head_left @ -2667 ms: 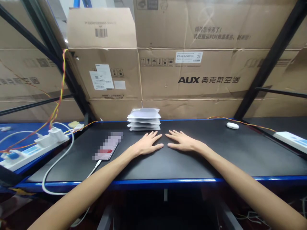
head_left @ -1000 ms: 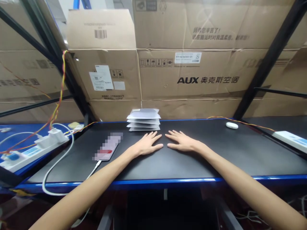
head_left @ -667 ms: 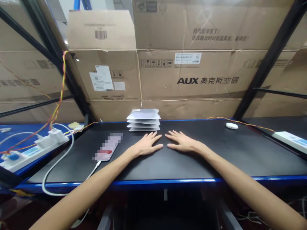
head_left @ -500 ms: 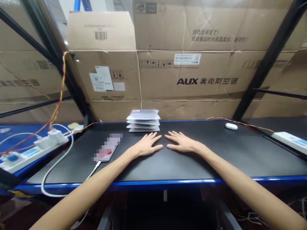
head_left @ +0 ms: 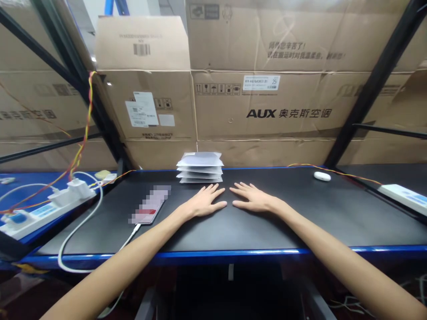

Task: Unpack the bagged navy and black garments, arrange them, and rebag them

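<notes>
My left hand [head_left: 204,202] lies palm down on the black tabletop [head_left: 240,233], its fingers stretched and a little spread. Opposite it, with a narrow gap between the thumbs, my right hand [head_left: 253,198] rests flat in the same way. Neither hand holds anything. Just beyond the left fingertips stands a stack of white, flat packets [head_left: 200,166], several high, at the table's back edge. A phone [head_left: 151,206], its screen blurred out, lies left of my left hand with a white cable [head_left: 131,238] plugged into its near end.
Large cardboard boxes [head_left: 267,126] form a wall behind the table. A white power strip [head_left: 50,211] with plugs stands at the left, another power strip [head_left: 405,198] at the right. A small white case [head_left: 322,176] lies at the back right. Black posts [head_left: 367,95] frame both sides.
</notes>
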Tool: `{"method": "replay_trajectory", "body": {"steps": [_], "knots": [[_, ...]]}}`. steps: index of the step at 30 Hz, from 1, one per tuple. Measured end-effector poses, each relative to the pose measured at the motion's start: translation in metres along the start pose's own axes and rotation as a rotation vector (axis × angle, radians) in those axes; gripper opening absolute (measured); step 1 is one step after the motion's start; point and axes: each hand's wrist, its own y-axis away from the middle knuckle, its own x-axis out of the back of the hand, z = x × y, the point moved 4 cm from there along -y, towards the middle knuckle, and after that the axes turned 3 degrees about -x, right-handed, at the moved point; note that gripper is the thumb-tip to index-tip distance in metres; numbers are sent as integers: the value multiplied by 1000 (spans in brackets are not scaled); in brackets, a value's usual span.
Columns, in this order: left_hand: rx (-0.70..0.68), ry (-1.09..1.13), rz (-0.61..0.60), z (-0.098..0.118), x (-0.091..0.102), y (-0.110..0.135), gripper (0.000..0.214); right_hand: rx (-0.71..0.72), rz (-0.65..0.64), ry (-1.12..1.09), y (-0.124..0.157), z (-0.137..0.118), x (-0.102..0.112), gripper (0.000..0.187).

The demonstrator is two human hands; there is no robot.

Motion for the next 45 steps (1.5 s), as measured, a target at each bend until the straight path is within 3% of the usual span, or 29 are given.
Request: {"method": "replay_trajectory", "body": {"steps": [39,42,45], "knots": [[-5,-6,12,-1,0,-1,79,5,0,-6,1,-1,1,88],[-48,-10,81,1,2,-1,75,6,0,-6,1,-1,1,87],[-131,9,261,6,12,-2,56,9,-5,-13,1,0,1,87]]}}
